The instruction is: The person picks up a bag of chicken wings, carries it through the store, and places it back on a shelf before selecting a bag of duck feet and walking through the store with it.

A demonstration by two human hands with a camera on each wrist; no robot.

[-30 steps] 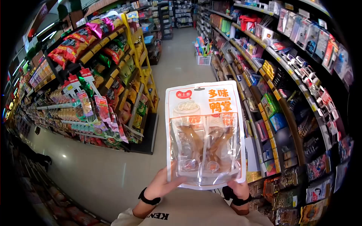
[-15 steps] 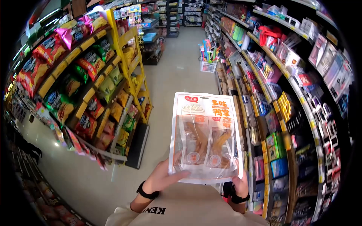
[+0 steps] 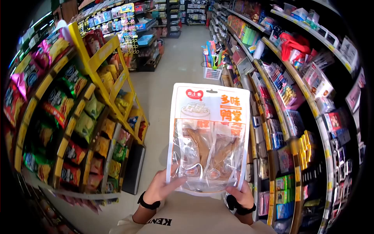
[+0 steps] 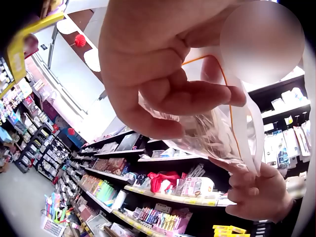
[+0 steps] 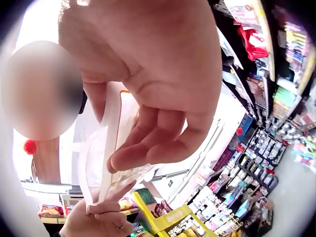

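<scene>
A white and clear plastic snack bag [image 3: 208,136] with orange lettering and a red heart logo is held up in front of the chest. Brown pieces and small inner packets show through its window. My left hand [image 3: 159,188] grips the lower left corner, thumb across the front. At the lower right corner my right hand [image 3: 242,194] pinches the edge, its thumb in front. Seen from the left wrist, the left fingers [image 4: 197,98] curl behind the bag. In the right wrist view the right fingers [image 5: 153,138] bend against its back. Both wrists wear black bands.
Store shelves line both sides of an aisle [image 3: 181,58]. A yellow rack [image 3: 111,84] and chip bags [image 3: 58,103] stand on the left. Stationery shelves [image 3: 280,109] run along the right. A white basket [image 3: 212,73] of colourful items sits on the floor ahead.
The view has moved forward along the aisle, so the yellow rack and chip shelf are nearer and further left. Both hands keep hold of the bag, which shifted slightly in view.
</scene>
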